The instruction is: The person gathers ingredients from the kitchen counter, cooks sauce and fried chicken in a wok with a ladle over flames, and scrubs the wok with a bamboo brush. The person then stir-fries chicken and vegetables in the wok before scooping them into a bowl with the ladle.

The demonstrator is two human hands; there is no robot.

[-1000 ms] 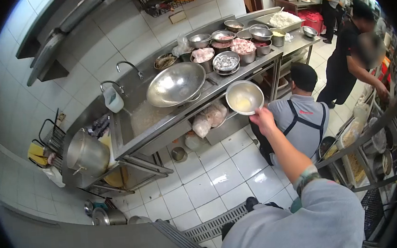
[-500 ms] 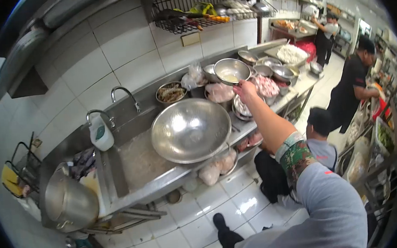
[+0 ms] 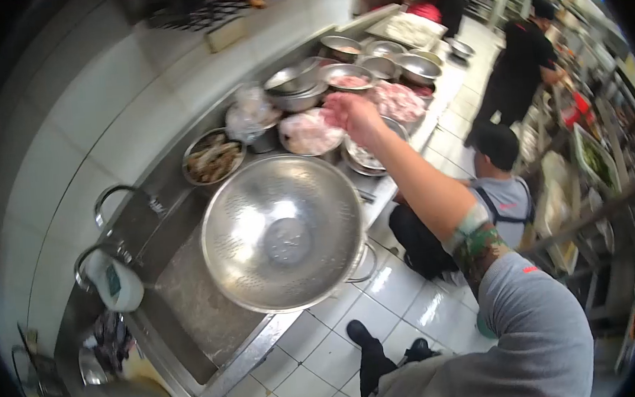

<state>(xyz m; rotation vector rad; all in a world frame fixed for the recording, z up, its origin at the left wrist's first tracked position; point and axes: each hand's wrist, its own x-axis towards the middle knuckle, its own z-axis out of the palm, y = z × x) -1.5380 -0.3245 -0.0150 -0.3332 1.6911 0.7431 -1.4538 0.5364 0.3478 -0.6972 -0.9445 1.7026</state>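
Note:
My right hand (image 3: 356,119) reaches over the counter, its fingers loosely bent and apart, slightly blurred, with nothing visible in them. Just beneath the fingers is a bag of pale pink meat (image 3: 305,134) in a pot; I cannot tell whether they touch. Beyond the hand stands a steel bowl of pink meat (image 3: 350,79). Left of that, a steel bowl (image 3: 289,76) rests on a pot. More pale pink meat (image 3: 398,101) fills a bowl to the right. A large perforated steel colander (image 3: 283,235) sits across the sink edge. My left hand is out of view.
Two curved faucets (image 3: 120,195) rise behind the sink (image 3: 206,304). A white container (image 3: 119,285) hangs at one. A pot of brownish food (image 3: 214,158) stands behind the colander. One person (image 3: 498,177) crouches right of my arm; another (image 3: 523,63) stands farther back.
My right hand has let go of the steel bowl, which now rests on a pot at the left, showing the bowl of pink meat. The view has shifted and tilted downward.

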